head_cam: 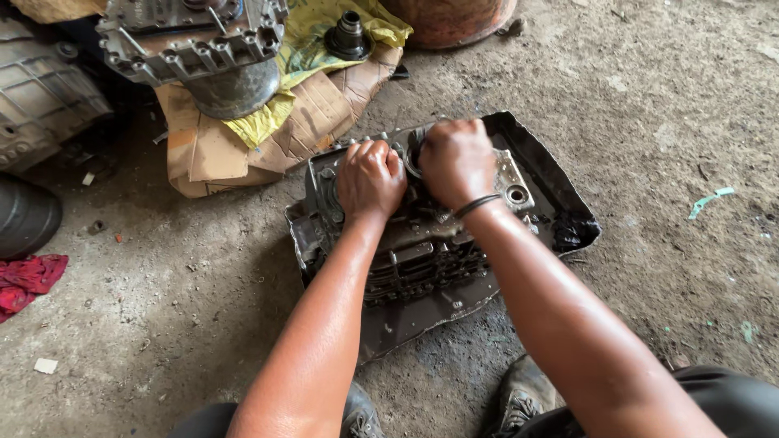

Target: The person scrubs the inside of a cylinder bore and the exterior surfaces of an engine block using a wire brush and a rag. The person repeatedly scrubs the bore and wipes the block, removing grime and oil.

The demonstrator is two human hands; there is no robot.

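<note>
Both hands on a greasy metal engine part sitting in a black oily tray on the concrete floor. Left hand is fisted, knuckles up, pressing on the part's upper left edge. Right hand is fisted over a round fitting at the top; fingers are curled under, can't tell what exactly they grip. A dark band sits on the right wrist.

Progress, as a judgement: part looks stripped and out of its machine, lying flat in the tray, work is on the top end only; the ribbed lower section looks untouched.

Packaging: flattened brown cardboard lies top left of the tray, crumpled yellow plastic sheet on it, under a grey metal housing and a small black fitting. Red rag far left. No readable labels
</note>
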